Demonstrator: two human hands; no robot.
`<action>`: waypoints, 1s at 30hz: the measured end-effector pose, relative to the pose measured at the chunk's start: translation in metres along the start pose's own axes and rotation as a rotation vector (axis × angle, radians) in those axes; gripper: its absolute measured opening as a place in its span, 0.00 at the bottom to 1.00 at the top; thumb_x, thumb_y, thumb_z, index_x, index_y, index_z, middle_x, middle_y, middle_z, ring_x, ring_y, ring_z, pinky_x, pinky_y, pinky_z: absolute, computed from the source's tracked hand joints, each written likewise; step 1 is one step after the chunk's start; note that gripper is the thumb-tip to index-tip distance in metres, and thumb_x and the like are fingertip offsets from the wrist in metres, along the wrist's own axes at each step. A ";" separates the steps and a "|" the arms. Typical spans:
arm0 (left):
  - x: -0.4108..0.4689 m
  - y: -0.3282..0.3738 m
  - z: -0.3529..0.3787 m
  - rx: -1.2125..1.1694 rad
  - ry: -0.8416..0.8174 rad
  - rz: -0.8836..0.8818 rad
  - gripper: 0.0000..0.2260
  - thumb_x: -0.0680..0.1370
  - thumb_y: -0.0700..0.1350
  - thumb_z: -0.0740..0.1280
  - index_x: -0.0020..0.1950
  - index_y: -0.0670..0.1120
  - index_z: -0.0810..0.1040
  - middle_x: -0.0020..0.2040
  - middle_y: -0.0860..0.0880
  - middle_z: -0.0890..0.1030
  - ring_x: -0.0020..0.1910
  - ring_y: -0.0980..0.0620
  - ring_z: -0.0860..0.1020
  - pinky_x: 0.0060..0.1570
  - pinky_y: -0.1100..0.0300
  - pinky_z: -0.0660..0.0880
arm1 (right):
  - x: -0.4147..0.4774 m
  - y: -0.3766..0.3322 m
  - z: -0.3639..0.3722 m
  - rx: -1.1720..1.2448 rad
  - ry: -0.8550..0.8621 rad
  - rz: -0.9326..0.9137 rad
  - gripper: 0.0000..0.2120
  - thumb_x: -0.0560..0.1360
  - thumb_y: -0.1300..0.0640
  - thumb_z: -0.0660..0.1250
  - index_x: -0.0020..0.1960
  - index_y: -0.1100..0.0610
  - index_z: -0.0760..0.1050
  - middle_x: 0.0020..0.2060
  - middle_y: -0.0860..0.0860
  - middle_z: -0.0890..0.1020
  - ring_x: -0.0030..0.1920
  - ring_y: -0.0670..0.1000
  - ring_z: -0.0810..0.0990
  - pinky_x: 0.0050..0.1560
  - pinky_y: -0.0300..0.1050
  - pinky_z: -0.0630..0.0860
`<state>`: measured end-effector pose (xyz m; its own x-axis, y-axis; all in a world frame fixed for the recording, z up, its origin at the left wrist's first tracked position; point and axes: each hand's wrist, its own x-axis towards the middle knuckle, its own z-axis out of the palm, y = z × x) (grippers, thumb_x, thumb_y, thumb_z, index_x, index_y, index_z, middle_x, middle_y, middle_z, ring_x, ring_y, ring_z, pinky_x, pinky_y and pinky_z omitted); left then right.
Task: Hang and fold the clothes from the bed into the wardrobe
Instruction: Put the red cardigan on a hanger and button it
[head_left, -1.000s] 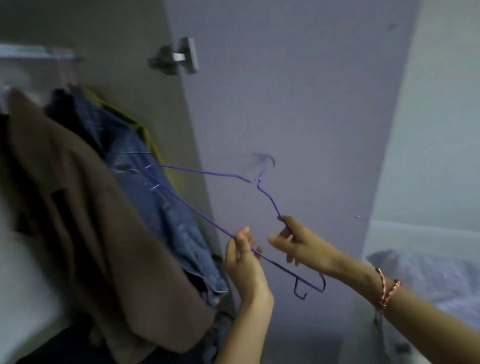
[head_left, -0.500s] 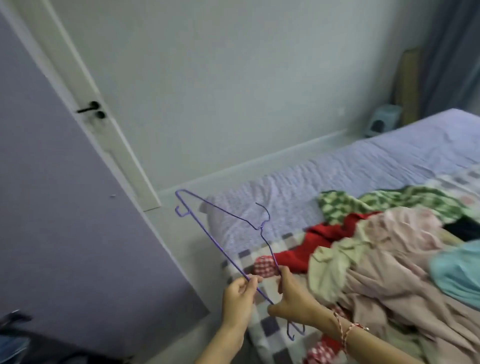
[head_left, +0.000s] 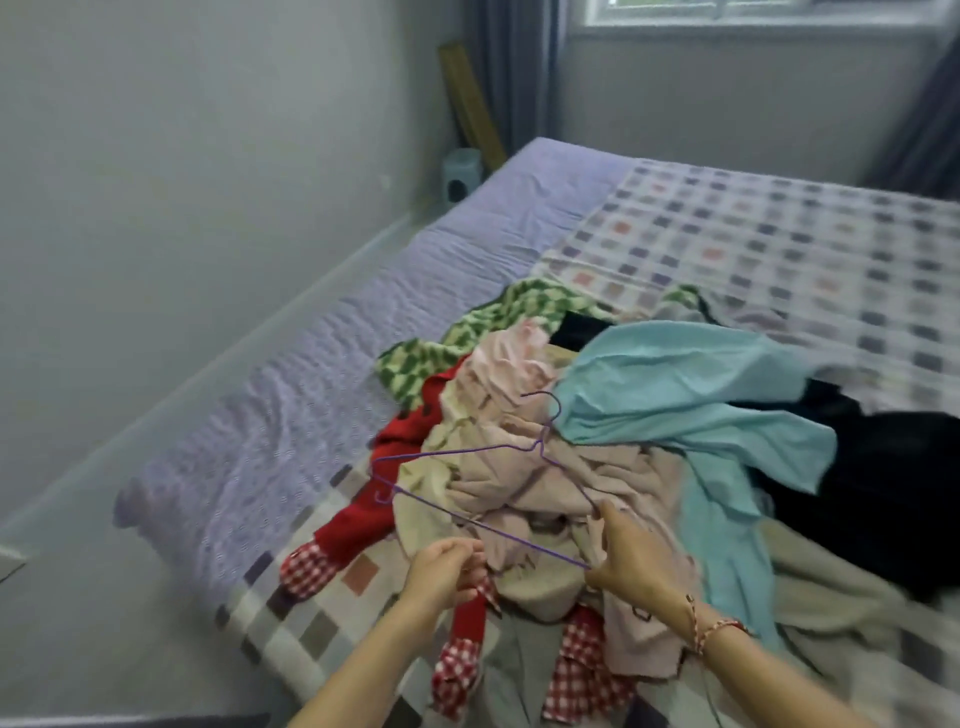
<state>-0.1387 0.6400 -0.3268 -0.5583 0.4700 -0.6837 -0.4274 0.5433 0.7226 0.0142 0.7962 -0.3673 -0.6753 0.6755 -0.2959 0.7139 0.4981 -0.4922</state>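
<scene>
Since half a second ago the purple wire hanger (head_left: 493, 528) has swung from beside the door to over the heap of clothes on the bed (head_left: 291, 415), and the door has left the view. The right hand (head_left: 628, 556) grips the hanger's near corner, where the sloping arm and bottom bar meet. The left hand (head_left: 441, 571) sits to the left of that grip, just under the bottom bar with its fingers curled; whether they pinch the wire cannot be told.

Directly beyond the grip lies a crumpled pink garment (head_left: 519, 467), under the hanger's hook. To the right of the grip spreads a turquoise garment (head_left: 675, 395), with a black garment (head_left: 883, 467) farther right. Left of the grip, a red garment (head_left: 410, 441) (its cuffs are red-and-white check) runs beneath the hanger's far corner, and a green checked garment (head_left: 467, 338) lies beyond it.

Far beyond the heap the checked blanket (head_left: 779, 249) lies flat. Left of the left hand, a strip of lilac sheet runs to the bed edge, then floor (head_left: 104, 597) and wall (head_left: 182, 182).
</scene>
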 end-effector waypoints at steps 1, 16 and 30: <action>0.006 0.002 0.004 0.040 -0.027 -0.011 0.10 0.80 0.38 0.57 0.44 0.44 0.76 0.37 0.48 0.77 0.33 0.54 0.74 0.27 0.68 0.69 | 0.000 0.013 -0.004 0.006 0.044 0.031 0.25 0.64 0.54 0.72 0.58 0.50 0.66 0.49 0.50 0.77 0.50 0.53 0.78 0.39 0.38 0.65; 0.154 0.079 -0.031 0.510 -0.094 0.061 0.07 0.79 0.38 0.61 0.43 0.43 0.76 0.36 0.48 0.75 0.33 0.53 0.72 0.32 0.63 0.65 | 0.093 0.072 -0.049 -0.246 0.101 0.348 0.54 0.63 0.43 0.77 0.75 0.57 0.47 0.67 0.58 0.67 0.66 0.58 0.68 0.65 0.50 0.65; 0.373 0.135 -0.108 1.094 -0.029 0.246 0.15 0.77 0.43 0.62 0.62 0.40 0.73 0.60 0.40 0.78 0.59 0.40 0.75 0.54 0.55 0.71 | 0.175 0.000 0.031 -0.003 0.266 0.236 0.23 0.65 0.69 0.75 0.58 0.71 0.74 0.50 0.68 0.80 0.50 0.67 0.80 0.52 0.59 0.75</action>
<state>-0.4815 0.8135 -0.4737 -0.5185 0.6570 -0.5473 0.5549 0.7455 0.3692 -0.1096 0.8979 -0.4446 -0.4203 0.8898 -0.1777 0.8454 0.3129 -0.4329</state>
